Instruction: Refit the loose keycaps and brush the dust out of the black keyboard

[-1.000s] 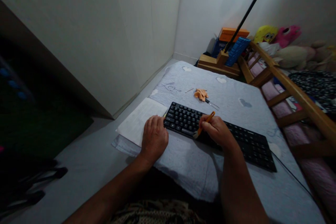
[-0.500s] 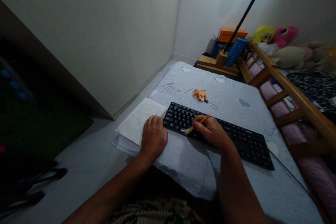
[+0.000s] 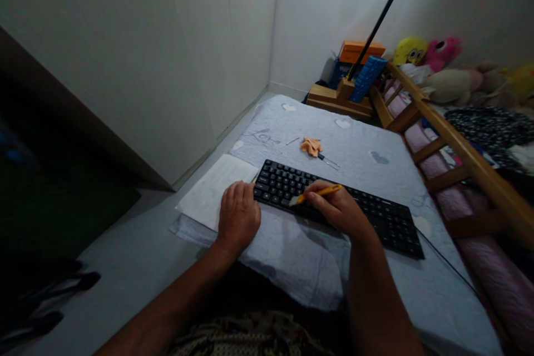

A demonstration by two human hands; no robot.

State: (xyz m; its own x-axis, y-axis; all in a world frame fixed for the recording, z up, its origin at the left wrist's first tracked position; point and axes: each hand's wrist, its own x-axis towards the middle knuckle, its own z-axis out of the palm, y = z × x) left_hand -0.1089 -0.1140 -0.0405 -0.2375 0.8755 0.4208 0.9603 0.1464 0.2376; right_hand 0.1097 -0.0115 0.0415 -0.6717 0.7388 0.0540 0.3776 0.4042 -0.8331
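A black computer keyboard [image 3: 392,219] lies at a slant on the cloth-covered table. My left hand [image 3: 240,214] rests on the white paper at its left end, fingers together and curled against the keyboard's edge; the fingertips are partly hidden. Between the thumb and fingers of my right hand [image 3: 336,208] is a small paintbrush [image 3: 321,191] with a yellow-orange handle. Its pale bristles touch the lower-left keys near the front edge. Beyond the keyboard sit a crumpled orange cloth [image 3: 311,147] and a dark-handled metal tool [image 3: 329,162] with a forked-looking end.
Sheets of white paper [image 3: 217,186] stick out left of the keyboard. A thin stick [image 3: 292,141] lies near the cloth. The keyboard's cable [image 3: 448,264] trails right. A pale cabinet [image 3: 187,67] stands left, a wooden bed rail [image 3: 463,153] right, and a lamp pole [image 3: 381,19] behind.
The brush has swung to a flatter angle, its bristles slightly farther up on the keys. My left hand stays at the keyboard's end. The whole view has shifted a little.
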